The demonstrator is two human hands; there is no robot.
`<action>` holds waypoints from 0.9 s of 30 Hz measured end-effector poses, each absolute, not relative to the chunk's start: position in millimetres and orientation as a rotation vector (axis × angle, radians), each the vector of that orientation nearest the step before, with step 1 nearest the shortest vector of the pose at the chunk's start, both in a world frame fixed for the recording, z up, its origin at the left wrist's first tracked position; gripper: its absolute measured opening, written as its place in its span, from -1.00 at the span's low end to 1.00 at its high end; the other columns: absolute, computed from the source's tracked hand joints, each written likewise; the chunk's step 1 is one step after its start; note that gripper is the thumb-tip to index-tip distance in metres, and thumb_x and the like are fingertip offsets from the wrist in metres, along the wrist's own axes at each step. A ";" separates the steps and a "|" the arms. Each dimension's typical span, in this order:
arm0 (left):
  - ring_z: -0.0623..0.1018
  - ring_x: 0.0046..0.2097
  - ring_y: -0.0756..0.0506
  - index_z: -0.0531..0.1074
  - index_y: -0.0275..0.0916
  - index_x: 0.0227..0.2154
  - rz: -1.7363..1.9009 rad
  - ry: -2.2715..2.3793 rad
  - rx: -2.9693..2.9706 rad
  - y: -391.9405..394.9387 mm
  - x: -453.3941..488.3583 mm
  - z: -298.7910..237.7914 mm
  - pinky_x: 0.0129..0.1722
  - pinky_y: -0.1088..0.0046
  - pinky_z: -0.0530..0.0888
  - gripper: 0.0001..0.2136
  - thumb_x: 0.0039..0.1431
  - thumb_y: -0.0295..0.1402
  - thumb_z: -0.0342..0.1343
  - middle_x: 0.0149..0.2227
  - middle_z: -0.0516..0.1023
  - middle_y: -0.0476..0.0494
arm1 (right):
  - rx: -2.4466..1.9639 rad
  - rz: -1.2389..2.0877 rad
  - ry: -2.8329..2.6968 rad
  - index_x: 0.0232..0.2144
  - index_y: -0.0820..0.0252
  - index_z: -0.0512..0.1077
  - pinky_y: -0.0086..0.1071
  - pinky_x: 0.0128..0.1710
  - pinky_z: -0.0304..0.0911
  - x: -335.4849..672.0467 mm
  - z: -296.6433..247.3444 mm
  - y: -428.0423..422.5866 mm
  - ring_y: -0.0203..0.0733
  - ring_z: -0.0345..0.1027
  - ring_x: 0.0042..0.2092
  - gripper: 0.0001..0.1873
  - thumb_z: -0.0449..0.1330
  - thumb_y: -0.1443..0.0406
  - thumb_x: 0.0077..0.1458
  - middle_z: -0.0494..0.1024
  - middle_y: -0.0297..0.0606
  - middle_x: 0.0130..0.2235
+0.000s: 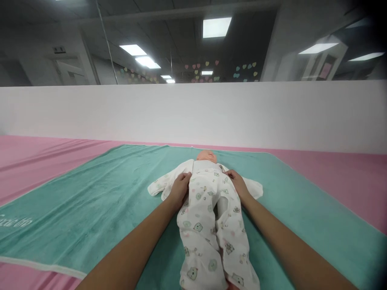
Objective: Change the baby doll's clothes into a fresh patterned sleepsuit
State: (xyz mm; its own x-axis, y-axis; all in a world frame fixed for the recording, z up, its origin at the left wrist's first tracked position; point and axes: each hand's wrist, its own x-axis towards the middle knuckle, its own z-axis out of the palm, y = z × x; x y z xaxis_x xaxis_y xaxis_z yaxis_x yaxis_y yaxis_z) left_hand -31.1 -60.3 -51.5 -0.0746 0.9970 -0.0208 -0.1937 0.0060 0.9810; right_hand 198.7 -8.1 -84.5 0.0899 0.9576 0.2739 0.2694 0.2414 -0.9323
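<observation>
A baby doll [207, 156] lies on its back on a green towel [105, 201], its head toward the wall. It wears a white printed jacket [177, 173] with the sleeves spread out to both sides. White baby pants [199, 217] with small green animal prints cover its legs and reach high up the torso. My left hand [180, 188] is closed at the left side of the waistband, fingertips pinching the cloth. On the opposite side, my right hand [237, 183] grips the waistband edge with bent fingers. The doll's feet are mostly hidden at the bottom edge.
Pink sheeting [341, 173] lies under and around the towel. A low white wall [193, 114] runs along the far side, with dark glass [242, 48] above it. Ceiling lights and paper hearts show in the glass.
</observation>
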 end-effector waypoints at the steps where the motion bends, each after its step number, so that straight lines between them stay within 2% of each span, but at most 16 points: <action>1: 0.35 -0.40 0.01 0.35 -0.26 -0.45 1.340 1.130 1.060 -60.9 -31.3 -51.4 -0.41 0.53 0.31 -0.71 -0.01 -0.09 0.14 -0.47 0.37 -0.01 | -1.226 0.804 -1.420 -0.45 0.14 0.35 -0.37 -0.34 0.15 198.9 -82.5 -10.8 -0.18 0.27 -0.34 -0.75 0.16 0.10 -0.13 0.44 -0.36 -0.42; 5: 0.31 -0.44 0.05 0.30 -0.25 -0.43 1.264 1.074 1.099 -60.4 -33.3 -51.9 -0.47 0.57 0.27 -0.68 -0.04 -0.08 0.17 -0.48 0.34 0.02 | -1.176 0.841 -1.509 -0.34 0.10 0.39 -0.35 -0.23 0.15 197.4 -62.8 -26.0 -0.17 0.29 -0.23 -0.74 0.14 0.09 -0.05 0.47 -0.35 -0.27; 8: 0.27 -0.49 0.08 0.25 -0.26 -0.46 1.208 1.000 1.109 -58.2 -35.7 -53.2 -0.52 0.59 0.22 -0.67 -0.09 -0.13 0.21 -0.52 0.28 0.06 | -1.165 0.850 -1.608 -0.36 0.13 0.39 -0.34 -0.22 0.13 194.5 -44.3 -32.3 -0.19 0.26 -0.25 -0.71 0.15 0.05 -0.04 0.43 -0.32 -0.30; 13: 0.22 -0.50 0.08 0.20 -0.25 -0.49 1.162 0.990 1.210 -59.7 -37.2 -53.7 -0.53 0.58 0.17 -0.66 -0.05 -0.10 0.16 -0.54 0.22 0.08 | -1.061 1.049 -1.755 -0.39 0.18 0.36 -0.38 -0.33 0.11 192.2 -28.5 -28.8 -0.26 0.18 -0.33 -0.71 0.17 0.08 -0.07 0.35 -0.34 -0.37; 18: 0.15 -0.47 0.06 0.10 -0.24 -0.56 1.260 1.257 1.360 -59.0 -34.4 -57.9 -0.51 0.56 0.14 -0.69 0.06 -0.14 0.04 -0.55 0.12 0.09 | -1.031 0.783 -1.865 -0.48 0.17 0.28 -0.38 -0.25 0.11 182.8 -25.6 -18.5 -0.26 0.19 -0.26 -0.78 0.15 0.14 -0.05 0.37 -0.32 -0.26; 23: 0.17 -0.46 0.03 0.07 -0.22 -0.55 1.319 1.489 1.468 -38.1 -36.5 -66.4 -0.45 0.53 0.16 -0.71 0.12 -0.16 -0.03 -0.55 0.10 0.09 | -1.215 0.608 -1.855 -0.49 0.16 0.26 -0.41 -0.38 0.04 169.1 -24.3 4.1 -0.28 0.12 -0.40 -0.75 0.15 0.11 -0.08 0.29 -0.42 -0.48; 27: 0.19 -0.44 0.02 0.04 -0.21 -0.56 1.314 1.603 1.456 -20.9 -41.0 -70.2 -0.43 0.51 0.16 -0.73 0.12 -0.27 -0.01 -0.54 0.09 0.08 | -1.308 0.579 -1.793 -0.53 0.16 0.24 -0.40 -0.40 0.01 160.8 -27.5 24.0 -0.26 0.13 -0.41 -0.71 0.13 0.08 -0.07 0.31 -0.40 -0.49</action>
State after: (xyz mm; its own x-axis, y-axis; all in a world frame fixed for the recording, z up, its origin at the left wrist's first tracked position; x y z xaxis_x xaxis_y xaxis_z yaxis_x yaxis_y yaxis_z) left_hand -41.0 -20.9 -70.2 -0.2191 0.9588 0.1810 0.3657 -0.0913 0.9263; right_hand 160.8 24.0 -27.5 -0.1213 0.9298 0.3475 0.5514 0.3542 -0.7553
